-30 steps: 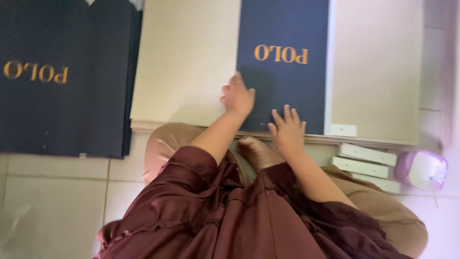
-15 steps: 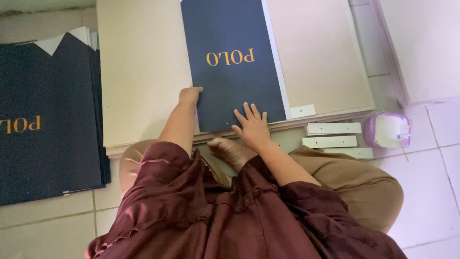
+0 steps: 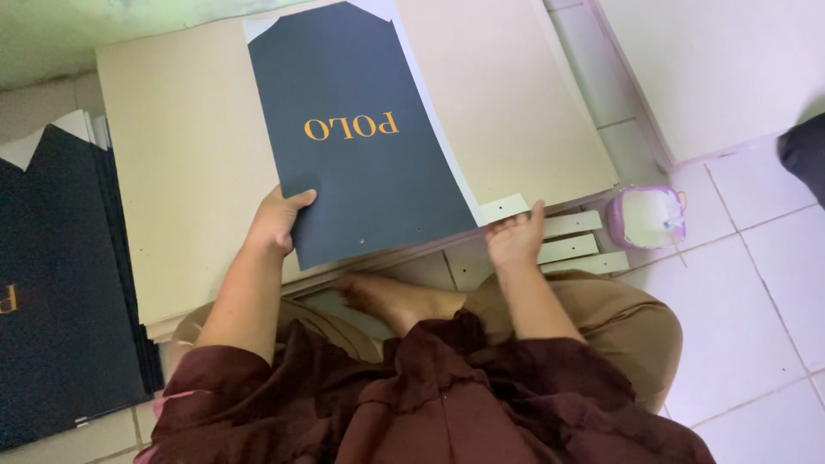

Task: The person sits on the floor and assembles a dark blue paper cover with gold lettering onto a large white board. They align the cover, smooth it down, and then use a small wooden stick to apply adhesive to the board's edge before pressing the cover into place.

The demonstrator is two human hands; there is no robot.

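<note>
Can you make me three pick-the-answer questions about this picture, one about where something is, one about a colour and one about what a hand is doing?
1. Where is the small tub with the white stuff?
A. on the tiled floor, right of the boards
B. on top of the dark sheet
C. in the person's lap

2. What colour is the big sheet lying on the board?
A. bright red
B. dark navy
C. green

3. What is the left hand doing?
A. holding the sheet's lower left corner
B. resting on the floor
C. lifting the tub

Answers: 1 A, the tub sits on white tiles beside the small card strips. 2 B, the sheet is dark navy. 3 A, its thumb lies on the sheet's corner; the right hand is at the board's edge.
</note>
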